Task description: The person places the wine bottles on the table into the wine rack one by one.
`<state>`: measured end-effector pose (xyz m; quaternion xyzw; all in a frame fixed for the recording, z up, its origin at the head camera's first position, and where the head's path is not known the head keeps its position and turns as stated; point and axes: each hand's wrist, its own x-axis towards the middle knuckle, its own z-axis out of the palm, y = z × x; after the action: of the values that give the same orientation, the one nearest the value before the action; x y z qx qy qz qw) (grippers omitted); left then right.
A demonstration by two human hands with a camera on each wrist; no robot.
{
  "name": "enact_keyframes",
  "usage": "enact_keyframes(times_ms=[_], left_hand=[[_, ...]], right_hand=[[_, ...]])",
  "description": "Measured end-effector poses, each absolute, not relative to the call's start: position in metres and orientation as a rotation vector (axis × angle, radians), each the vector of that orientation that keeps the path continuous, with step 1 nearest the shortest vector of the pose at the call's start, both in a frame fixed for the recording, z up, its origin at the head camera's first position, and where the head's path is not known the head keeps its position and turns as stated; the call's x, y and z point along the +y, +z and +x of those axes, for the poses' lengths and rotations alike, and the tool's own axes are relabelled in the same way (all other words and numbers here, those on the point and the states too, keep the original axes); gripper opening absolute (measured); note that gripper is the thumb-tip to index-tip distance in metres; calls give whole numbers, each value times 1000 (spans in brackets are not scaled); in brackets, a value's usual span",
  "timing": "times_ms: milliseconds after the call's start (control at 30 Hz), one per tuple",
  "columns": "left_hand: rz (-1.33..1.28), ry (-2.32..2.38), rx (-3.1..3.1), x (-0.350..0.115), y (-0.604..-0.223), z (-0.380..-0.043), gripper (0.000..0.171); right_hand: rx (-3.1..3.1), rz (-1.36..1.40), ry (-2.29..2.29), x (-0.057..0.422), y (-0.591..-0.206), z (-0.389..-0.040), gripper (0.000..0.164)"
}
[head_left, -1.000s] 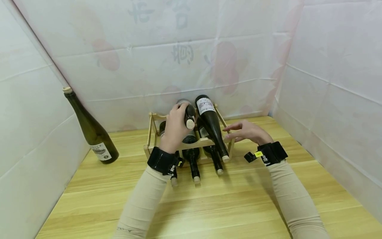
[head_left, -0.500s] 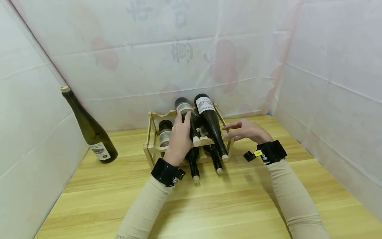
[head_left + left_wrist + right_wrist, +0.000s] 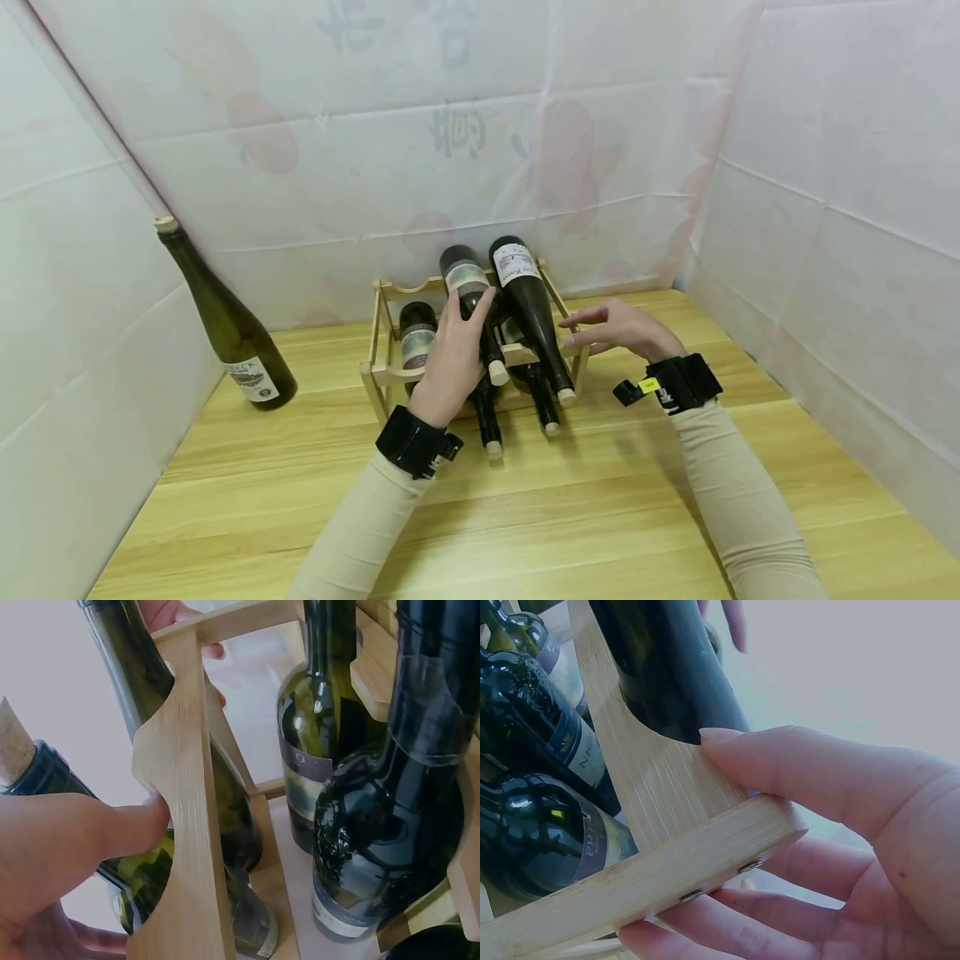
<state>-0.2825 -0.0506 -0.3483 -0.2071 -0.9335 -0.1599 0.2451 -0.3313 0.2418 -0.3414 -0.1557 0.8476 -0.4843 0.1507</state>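
My left hand (image 3: 452, 354) holds a dark corked wine bottle (image 3: 465, 273), which lies across the top of a light wooden wine rack (image 3: 388, 377) with its neck towards me. In the left wrist view the thumb (image 3: 124, 829) lies over the bottle near the notched rail, and the cork (image 3: 13, 742) points out to the left. At the rack's right front corner, my right hand (image 3: 618, 327) grips the frame, thumb (image 3: 757, 757) on the rail and fingers under it. Beside that hand a second bottle (image 3: 531, 308) with a white label lies on the top tier.
On the lower tier lie a bottle at left (image 3: 417, 340), one in the middle (image 3: 487, 421) and one at right (image 3: 540, 396), necks forward. A green corked bottle (image 3: 251, 354) stands upright on the wooden table (image 3: 525, 533) at left. White printed sheeting (image 3: 337, 200) surrounds the table.
The left hand has brought the bottle's neck down and forward, so the bottle now lies on the top of the rack. The right hand has stayed at the corner.
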Motion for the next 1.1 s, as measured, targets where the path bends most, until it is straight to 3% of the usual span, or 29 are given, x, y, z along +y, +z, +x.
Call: enact_keyframes(times_ms=[633, 900, 1100], left_hand=[[-641, -555, -2602, -53, -353, -275, 82], [-621, -639, -2582, -52, -347, -278, 44], [-614, -623, -2631, -54, -339, -280, 43]], right_hand=[[2404, -443, -1411, 239, -341, -330, 59], [2413, -453, -1412, 242, -341, -331, 58], [2429, -437, -1394, 242, -343, -330, 58]])
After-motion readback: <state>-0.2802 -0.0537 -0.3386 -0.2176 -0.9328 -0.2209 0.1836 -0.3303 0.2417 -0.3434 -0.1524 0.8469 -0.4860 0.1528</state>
